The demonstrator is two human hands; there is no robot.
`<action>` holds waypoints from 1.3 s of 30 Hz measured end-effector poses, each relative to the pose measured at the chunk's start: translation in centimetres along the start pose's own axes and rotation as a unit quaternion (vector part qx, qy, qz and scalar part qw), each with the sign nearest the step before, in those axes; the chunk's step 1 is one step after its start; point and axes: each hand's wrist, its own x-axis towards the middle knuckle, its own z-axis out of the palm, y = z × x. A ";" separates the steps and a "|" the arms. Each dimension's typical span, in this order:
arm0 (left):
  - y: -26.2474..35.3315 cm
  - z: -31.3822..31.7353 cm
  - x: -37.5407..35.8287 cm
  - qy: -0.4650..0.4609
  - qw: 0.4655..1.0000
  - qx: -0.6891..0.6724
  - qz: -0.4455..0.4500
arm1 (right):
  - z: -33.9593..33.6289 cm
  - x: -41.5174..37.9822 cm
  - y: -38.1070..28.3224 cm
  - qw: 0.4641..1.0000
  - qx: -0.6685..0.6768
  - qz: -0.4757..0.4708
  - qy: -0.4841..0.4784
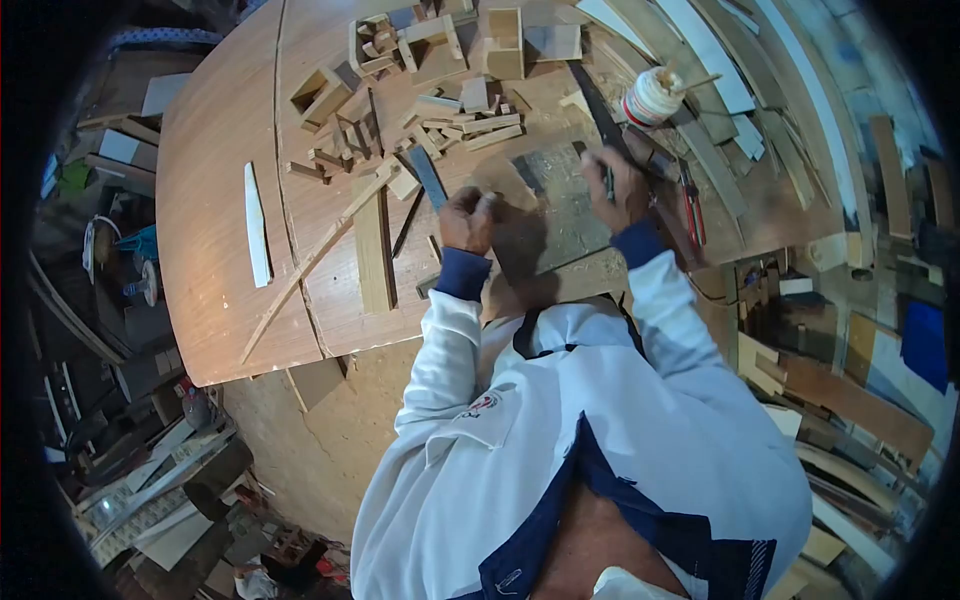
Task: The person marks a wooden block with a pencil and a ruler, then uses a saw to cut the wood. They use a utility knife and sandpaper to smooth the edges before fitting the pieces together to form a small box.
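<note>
My left hand (pixel 468 220) is closed above the table's near side, fingers curled and thumb up. Whatever it holds, if anything, is hidden. Beside it, a dark blue-grey strip (pixel 428 180) lies slanting, its lower end close to my fingers. My right hand (pixel 618 190) is closed too, with a small dark piece (pixel 608 182) showing at its fingers, too small to name. Between and beneath the hands lies a worn grey-green board (pixel 570 215). A pair of red-handled pliers (pixel 692 205) rests to the right of my right hand.
Small wooden boxes (pixel 433 45) and several wood offcuts (pixel 490 130) occupy the far side of the table (pixel 215 230). A white glue tub (pixel 653 97) with a stick in it stands at right, near long strips (pixel 710 50). A long thin lath (pixel 310 270) crosses the left side.
</note>
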 end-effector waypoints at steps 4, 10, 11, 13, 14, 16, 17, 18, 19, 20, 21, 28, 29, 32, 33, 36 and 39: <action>0.5 -2.2 -0.4 0.073 0.997 -0.001 -0.011 | -0.3 -5.9 -0.2 0.998 -0.062 0.015 0.020; 1.1 -0.2 -1.2 0.010 0.935 0.348 0.071 | -1.8 -9.4 -1.2 0.991 -0.013 0.128 0.026; 1.5 1.6 -0.9 -0.017 0.936 0.341 0.083 | -2.1 -9.9 -1.3 0.987 -0.001 0.153 0.043; 1.3 6.0 0.5 -0.098 0.929 0.338 0.120 | -2.7 -10.8 -1.5 0.982 0.008 0.178 0.065; 2.0 7.3 0.6 -0.101 0.928 0.337 0.126 | -3.0 -10.9 -1.7 0.982 -0.001 0.168 0.090; 3.8 8.9 0.6 -0.092 0.928 0.336 0.132 | -3.6 -11.2 -2.1 0.978 -0.005 0.171 0.120; 3.5 8.1 0.6 -0.064 0.953 0.267 0.129 | -3.8 -11.5 -2.1 0.978 -0.006 0.172 0.120; 2.7 6.4 0.9 -0.037 0.971 0.198 0.126 | -4.0 -11.7 -2.1 0.977 -0.002 0.181 0.109; 0.3 3.7 2.1 -0.069 0.979 0.151 0.118 | -4.1 -11.7 -1.9 0.977 0.003 0.188 0.101; 1.8 1.5 0.6 -0.031 0.983 0.145 0.111 | -3.9 -11.9 -1.4 0.977 0.004 0.188 0.103; 2.9 -0.5 -0.7 -0.010 0.982 0.163 0.095 | -3.2 -12.0 -0.5 0.981 -0.029 0.171 0.084; -0.4 1.0 -1.8 0.005 0.988 0.142 0.054 | -1.0 -8.4 -0.2 0.994 -0.010 0.103 0.044; 1.2 2.6 -2.1 0.015 0.972 0.225 0.070 | -1.1 -8.1 -0.2 0.995 -0.007 0.094 0.039; 2.5 4.8 -2.1 0.053 0.884 0.451 0.109 | -1.7 -7.9 -0.1 0.997 0.018 0.063 0.032; 3.3 4.8 -2.6 0.056 0.884 0.452 0.108 | -2.0 -8.0 0.4 0.998 0.020 0.060 0.030; 2.9 1.4 -4.0 0.097 0.863 0.492 0.054 | -2.8 -9.2 1.7 0.996 0.035 0.077 0.026; 1.9 -3.1 -6.6 0.098 0.815 0.571 0.029 | -3.6 -10.5 2.3 0.992 0.025 0.116 0.032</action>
